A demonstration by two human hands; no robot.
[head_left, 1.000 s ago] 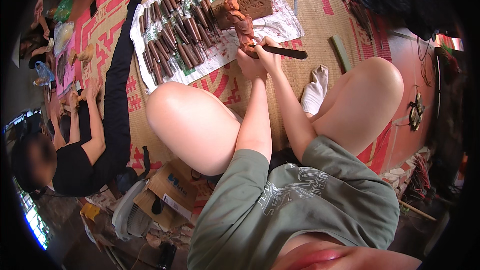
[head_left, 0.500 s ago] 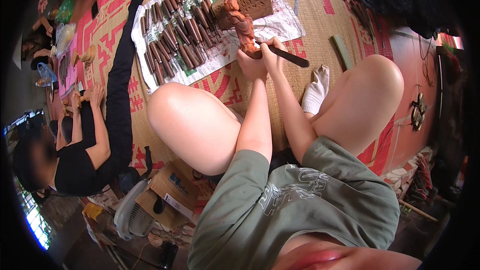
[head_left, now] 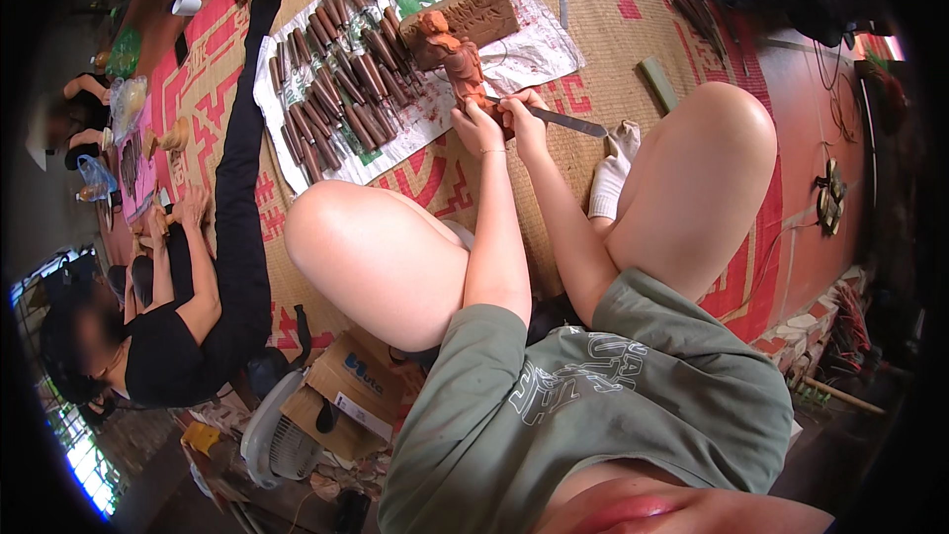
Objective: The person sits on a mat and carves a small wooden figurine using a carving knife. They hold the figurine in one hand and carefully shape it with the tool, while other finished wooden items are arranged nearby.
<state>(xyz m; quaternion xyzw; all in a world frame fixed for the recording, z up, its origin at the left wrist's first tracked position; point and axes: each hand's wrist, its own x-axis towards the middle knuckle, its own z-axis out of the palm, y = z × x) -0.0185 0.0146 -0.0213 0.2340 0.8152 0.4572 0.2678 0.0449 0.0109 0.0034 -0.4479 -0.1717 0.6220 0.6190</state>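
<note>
A reddish-brown carved wooden figurine [head_left: 461,63] stands tilted in front of me, its lower end in my left hand [head_left: 480,131]. The fingers of that hand wrap round the base. My right hand [head_left: 524,117] is closed on a carving knife [head_left: 568,123] with a long, dark, flat handle that sticks out to the right. The knife's front end meets the lower part of the figurine; its cutting edge is too small to make out. Just behind the figurine lies a brown block with a carved surface [head_left: 484,20].
Several wooden-handled carving tools [head_left: 341,79] lie in rows on a white sheet [head_left: 395,153] over a patterned mat [head_left: 593,40]. A green bar [head_left: 656,84] lies to the right. At left, another person [head_left: 163,346] handles a wooden piece. A cardboard box [head_left: 346,391] stands lower left.
The whole view has shifted a little, so the sheet, tools and figurine appear further left. Both hands keep their holds; the knife handle now lies flatter.
</note>
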